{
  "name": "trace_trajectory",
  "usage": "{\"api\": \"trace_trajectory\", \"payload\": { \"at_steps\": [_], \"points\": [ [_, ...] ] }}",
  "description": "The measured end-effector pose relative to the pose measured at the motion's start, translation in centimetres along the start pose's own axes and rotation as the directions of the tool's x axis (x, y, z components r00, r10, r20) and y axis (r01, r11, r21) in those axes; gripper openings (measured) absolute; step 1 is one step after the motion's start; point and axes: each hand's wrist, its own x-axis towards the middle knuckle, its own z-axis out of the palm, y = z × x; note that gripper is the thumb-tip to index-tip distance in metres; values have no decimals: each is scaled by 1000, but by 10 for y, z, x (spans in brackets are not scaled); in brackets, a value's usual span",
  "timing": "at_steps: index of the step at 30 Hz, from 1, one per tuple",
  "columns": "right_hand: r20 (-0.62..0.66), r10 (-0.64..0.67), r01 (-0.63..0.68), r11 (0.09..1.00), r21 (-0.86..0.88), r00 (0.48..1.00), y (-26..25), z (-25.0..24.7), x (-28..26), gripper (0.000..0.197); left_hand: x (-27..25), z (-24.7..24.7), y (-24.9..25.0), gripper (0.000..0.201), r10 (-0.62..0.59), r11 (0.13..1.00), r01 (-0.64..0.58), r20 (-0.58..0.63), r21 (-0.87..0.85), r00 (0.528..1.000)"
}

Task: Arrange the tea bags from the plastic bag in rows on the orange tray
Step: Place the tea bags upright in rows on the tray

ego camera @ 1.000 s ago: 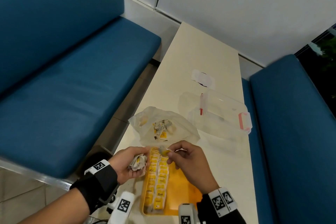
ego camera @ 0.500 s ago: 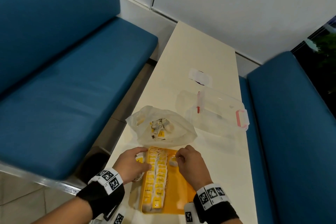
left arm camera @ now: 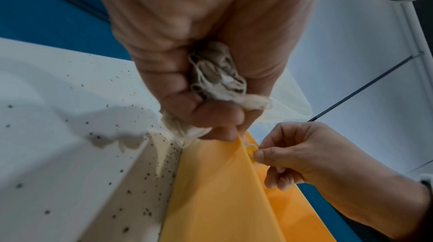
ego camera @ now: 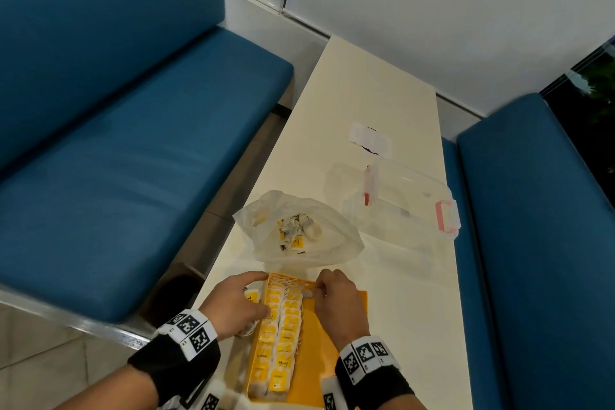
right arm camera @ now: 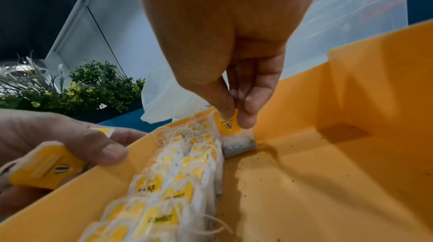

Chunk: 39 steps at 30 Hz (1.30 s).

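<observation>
The orange tray (ego camera: 336, 353) lies at the table's near end with two rows of yellow-tagged tea bags (ego camera: 279, 339) along its left side. My right hand (ego camera: 317, 291) pinches the yellow tag of one tea bag (right arm camera: 236, 143) whose pouch touches the tray floor at the far end, right of the second row. My left hand (ego camera: 246, 303) rests against the tray's left rim and grips a bunch of tea bags (left arm camera: 215, 77); a yellow tag (right arm camera: 44, 166) sticks out under its thumb. The plastic bag (ego camera: 299, 230) with more tea bags lies just beyond the tray.
A clear lidded plastic box (ego camera: 399, 200) with a pink latch stands to the right behind the bag. A white paper slip (ego camera: 369, 140) lies farther up the cream table (ego camera: 409, 309). Blue benches (ego camera: 116, 160) flank the table on both sides.
Both hands came down from above the tray. The right hand lowered its tea bag onto the tray's far end; the left hand, still holding its bunch, settled at the tray's left rim.
</observation>
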Motion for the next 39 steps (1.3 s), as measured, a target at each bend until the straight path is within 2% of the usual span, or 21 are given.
{"api": "trace_trajectory", "payload": {
  "at_steps": [8, 11, 15, 18, 21, 23, 26, 29, 31, 34, 39],
  "points": [
    [-20, 60, -61, 998, -28, 998, -6, -1, 1, 19, -6, -3, 8, 66, -8, 1000, 8, 1, 20, 1000],
    [-10, 59, -59, 997, -53, 998, -6, -2, 0, 17, -12, -6, 14, 52, 14, 1000, -13, -12, 15, 1000],
    [13, 55, -55, 998, 6, 998, -4, -4, -1, 18, -12, -10, 17, 18, -60, 984, 46, -79, -172, 995],
    [27, 56, -57, 997, 51, 998, -3, -4, -3, 21, -17, -13, 24, 24, -136, 912, 138, 32, -386, 990],
    [19, 49, -50, 995, 85, 999, -4, -7, -8, 24, -22, -15, 32, 24, -192, 822, 241, 147, -515, 970],
    [-22, -7, 10, 992, 125, 1000, -9, -15, -12, 23, -22, -16, 34, 27, -209, 779, 277, 184, -562, 960],
    [-43, -210, 214, 941, 261, 977, -26, -28, -21, 24, -21, -16, 37, 32, -248, 717, 332, 222, -613, 943],
    [5, -464, 434, 832, 347, 886, -43, -37, -29, 33, -22, -13, 42, 33, -267, 629, 367, 254, -685, 930],
    [43, -563, 523, 791, 318, 825, -51, -37, -32, 38, -22, -13, 43, 31, -271, 592, 369, 254, -716, 929],
    [64, -615, 589, 777, 223, 786, -55, -31, -31, 27, -23, -11, 47, 30, -267, 575, 373, 264, -728, 927],
    [24, -623, 602, 763, 235, 782, -54, -27, -30, 14, -27, -12, 49, 32, -252, 568, 388, 296, -726, 922]
  ]
}}
